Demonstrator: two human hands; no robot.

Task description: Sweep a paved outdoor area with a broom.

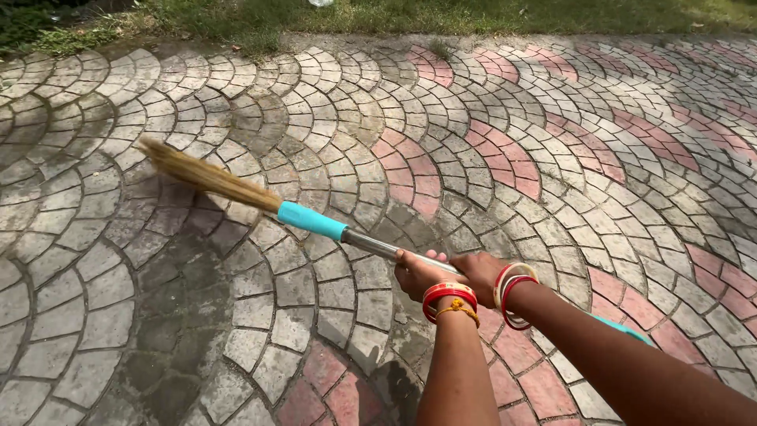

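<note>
One broom (315,222), two hands. The left hand (420,274) and right hand (479,270) each grip its metal handle tight, side by side.

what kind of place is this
Likely an outdoor paved path or yard: fan-pattern grey and red paving stones, a grass edge, and a broom held over them in sunlight.

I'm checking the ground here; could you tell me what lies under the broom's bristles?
Under the broom bristles lies grey fan-pattern paving, partly dark-stained. The stones directly beneath the bristles are covered.
</note>
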